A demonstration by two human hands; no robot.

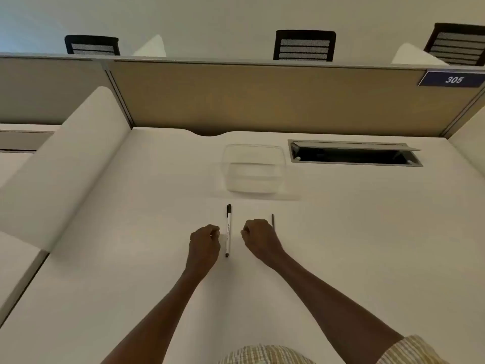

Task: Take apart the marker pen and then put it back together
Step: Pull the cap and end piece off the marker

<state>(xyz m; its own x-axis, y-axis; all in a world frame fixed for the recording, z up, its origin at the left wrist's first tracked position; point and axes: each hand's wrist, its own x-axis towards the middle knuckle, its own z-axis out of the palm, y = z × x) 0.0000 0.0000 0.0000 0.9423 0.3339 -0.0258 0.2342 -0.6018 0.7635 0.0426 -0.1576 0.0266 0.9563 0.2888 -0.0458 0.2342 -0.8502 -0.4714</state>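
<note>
A white marker pen (228, 231) with a black cap at its far end and a black tip end near me lies lengthwise on the white desk. My left hand (205, 240) rests just left of it, fingers curled shut, holding nothing. Just right of the pen rests my right hand (258, 237), also curled shut and empty. A thin dark rod (273, 220) lies on the desk beside my right hand's far edge, partly hidden by the knuckles.
A clear plastic container (254, 168) stands beyond the pen. An open cable hatch (354, 153) sits at the back right of the desk (131, 258). A tan partition (262, 98) closes the back; a white side panel (65, 166) rises at left.
</note>
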